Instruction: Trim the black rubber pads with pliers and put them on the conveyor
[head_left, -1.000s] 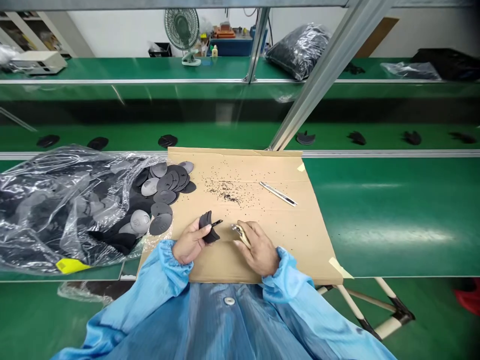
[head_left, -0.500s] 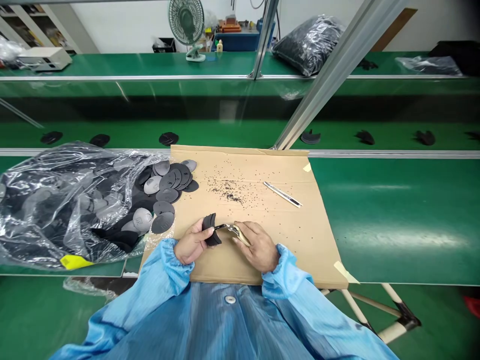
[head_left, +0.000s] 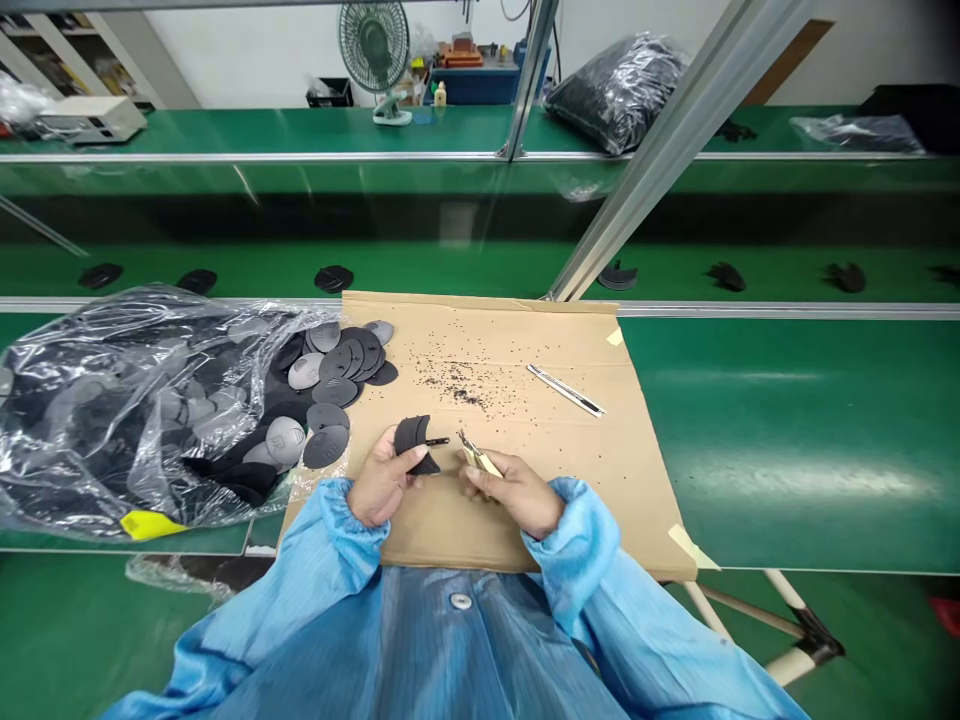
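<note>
My left hand (head_left: pixel 382 478) holds a curved black rubber piece (head_left: pixel 412 438), and a thin black tab (head_left: pixel 438 441) sticks out of it to the right. My right hand (head_left: pixel 515 491) grips small cutting nippers (head_left: pixel 480 457) with pale handles. Their metal tips stand just right of the tab, with a small gap between them. Both hands are above a cardboard sheet (head_left: pixel 570 470) scattered with black crumbs (head_left: pixel 454 385). A utility knife (head_left: pixel 566 390) lies on the sheet beyond my right hand. Several grey and black discs (head_left: pixel 334 390) lie to the left of my left hand.
A clear plastic bag (head_left: pixel 112 410) of black parts lies left of the cardboard. Green belt (head_left: pixel 802 440) extends to the right. Black pieces (head_left: pixel 334 278) sit on a farther green belt. An aluminium strut (head_left: pixel 675 160) rises behind the cardboard.
My right hand has drawn back from the black piece, so the nippers' tips no longer touch the tab. My left hand has lifted the piece slightly and turned it.
</note>
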